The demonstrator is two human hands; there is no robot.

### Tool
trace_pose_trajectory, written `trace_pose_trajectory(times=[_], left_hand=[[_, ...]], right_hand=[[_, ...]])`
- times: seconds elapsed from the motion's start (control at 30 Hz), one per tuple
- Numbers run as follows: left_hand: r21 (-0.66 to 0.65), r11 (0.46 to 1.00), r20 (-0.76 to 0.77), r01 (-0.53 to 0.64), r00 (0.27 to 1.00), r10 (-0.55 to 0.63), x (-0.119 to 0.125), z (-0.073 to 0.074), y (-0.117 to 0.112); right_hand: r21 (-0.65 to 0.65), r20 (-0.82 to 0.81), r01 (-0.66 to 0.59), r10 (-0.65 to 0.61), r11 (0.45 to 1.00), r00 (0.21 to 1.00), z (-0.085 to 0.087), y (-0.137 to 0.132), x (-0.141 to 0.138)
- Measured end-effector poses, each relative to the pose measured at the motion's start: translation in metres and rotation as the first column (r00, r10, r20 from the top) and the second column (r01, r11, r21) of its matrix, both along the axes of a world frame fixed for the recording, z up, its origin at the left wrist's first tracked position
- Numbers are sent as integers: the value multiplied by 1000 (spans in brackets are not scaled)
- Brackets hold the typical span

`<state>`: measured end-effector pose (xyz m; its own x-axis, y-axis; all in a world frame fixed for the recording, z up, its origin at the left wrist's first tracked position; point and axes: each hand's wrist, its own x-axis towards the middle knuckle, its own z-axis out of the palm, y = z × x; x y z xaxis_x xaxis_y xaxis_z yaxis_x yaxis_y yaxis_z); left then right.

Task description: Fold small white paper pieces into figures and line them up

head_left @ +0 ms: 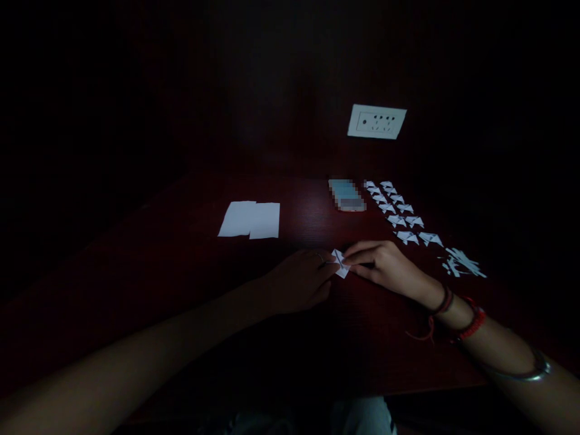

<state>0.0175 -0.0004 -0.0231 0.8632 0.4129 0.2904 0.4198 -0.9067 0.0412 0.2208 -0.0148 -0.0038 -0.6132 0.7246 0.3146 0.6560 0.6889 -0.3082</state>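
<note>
The scene is very dark. On the dark red table (181, 254) a small white folded paper piece (341, 263) lies between my two hands. My left hand (301, 281) has its fingers curled and pinches the piece's left side. My right hand (385, 264) rests on the table with fingers together, pressing on the piece from the right. Red thread bands and a metal bangle circle my right wrist and forearm.
Two white paper sheets (251, 219) lie at centre left. A blurred phone-like object (347, 195) sits at the back. Several small folded paper pieces (399, 212) form two rows to the right, with paper scraps (462, 263) beyond. A white wall socket (376, 121) hangs behind.
</note>
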Motion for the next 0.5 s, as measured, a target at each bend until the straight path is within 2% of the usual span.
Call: trace_pose_trajectory(times=[0.27,0.5], left_hand=[[-2,1000,14,7,1000,-7,-1,-7,4],[20,1000,-35,10,999,-9,-3,-11,6]], right_hand=[[71,106,-58,51,996,993,-3,0,1],[65,155,-102,91,993,984,-2,-1,3]])
